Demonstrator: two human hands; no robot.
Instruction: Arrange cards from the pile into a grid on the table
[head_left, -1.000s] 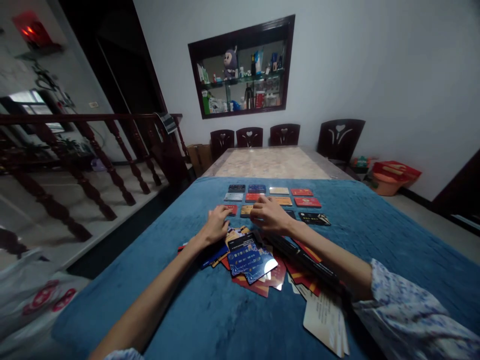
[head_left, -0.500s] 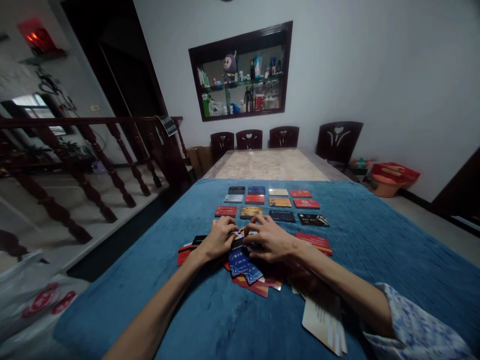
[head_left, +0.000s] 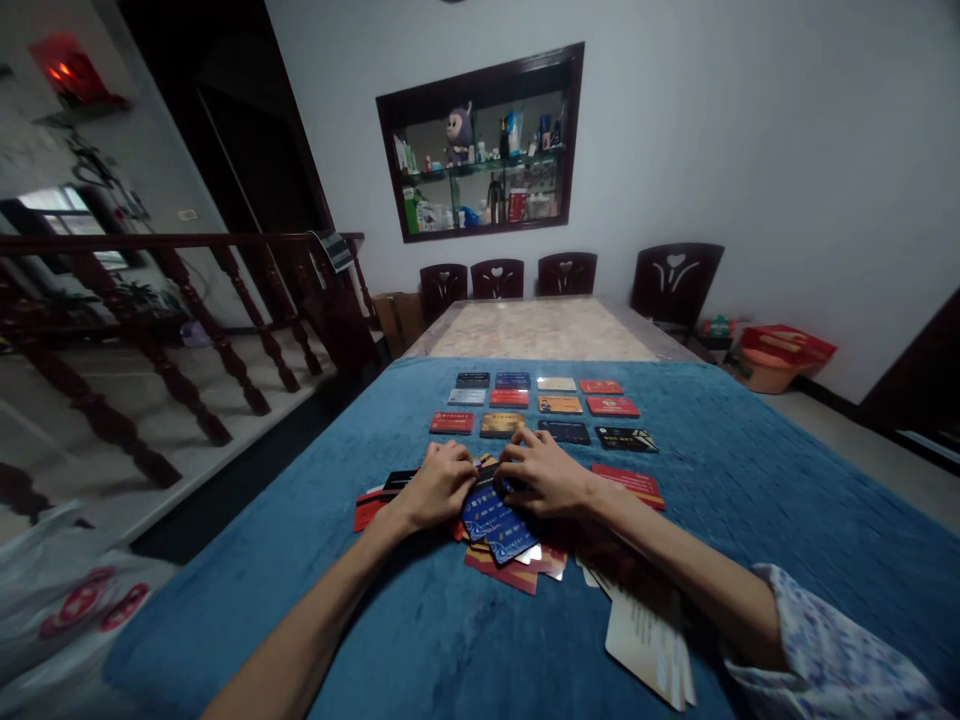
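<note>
Both hands rest at a loose pile of cards in the middle of the blue cloth. My left hand point(head_left: 444, 484) has its fingers curled at the pile's left edge, the fingertips against the cards. From the right, my right hand point(head_left: 541, 474) reaches over the pile with bent fingers on the cards. Between and below them lie blue patterned cards point(head_left: 506, 530), overlapping, with red and gold cards point(head_left: 501, 570) under them. Black and red cards point(head_left: 369, 508) stick out left of my left hand. Beyond the hands, several cards lie in three rows, among them a gold card point(head_left: 502, 425) and a black card point(head_left: 627, 440).
Red cards point(head_left: 630, 486) lie beyond my right forearm, and pale cards point(head_left: 649, 640) lie below it. The blue cloth point(head_left: 405, 640) covers the near part of a stone-topped table point(head_left: 536, 330). Dark chairs stand behind; a plastic bag point(head_left: 82, 610) is at the lower left.
The blue cards between the hands have shifted and now lie closer together, with more of their faces showing. My left hand has moved slightly down, and my right hand's fingers have shifted slightly.
</note>
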